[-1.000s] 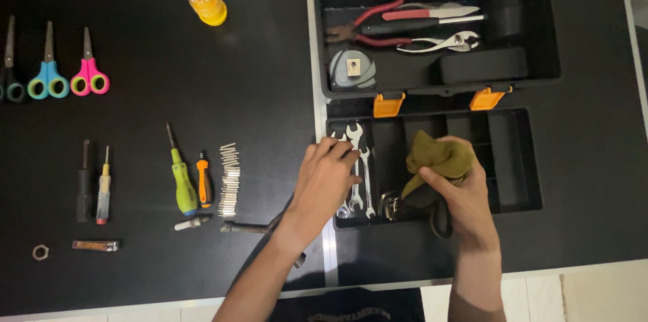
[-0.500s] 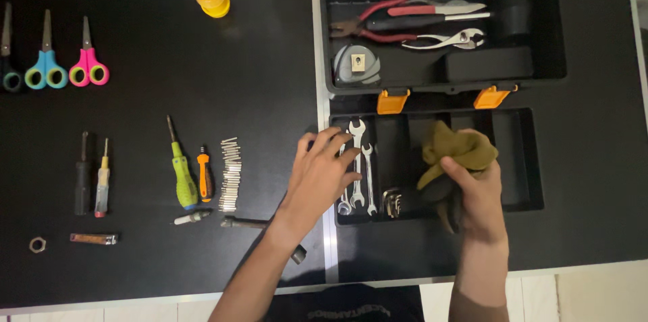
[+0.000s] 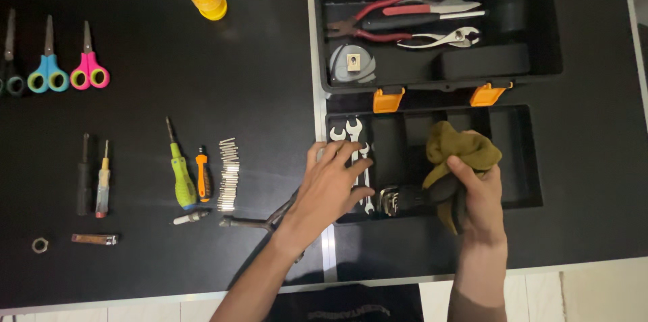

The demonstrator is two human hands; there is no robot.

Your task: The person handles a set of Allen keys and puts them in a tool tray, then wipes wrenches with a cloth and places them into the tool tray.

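Apparently olive cloth [image 3: 462, 150] in right hand [image 3: 476, 194]

Head view, straight down, near

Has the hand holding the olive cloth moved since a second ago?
Yes. The right hand with the olive cloth shifted right along the tray, away from the wrenches.

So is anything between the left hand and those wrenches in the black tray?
Nothing visible. The left hand already lies flat on the wrenches at the tray's left end, with only their open heads showing past the fingertips. The right hand grips an olive cloth further right, apart from them.
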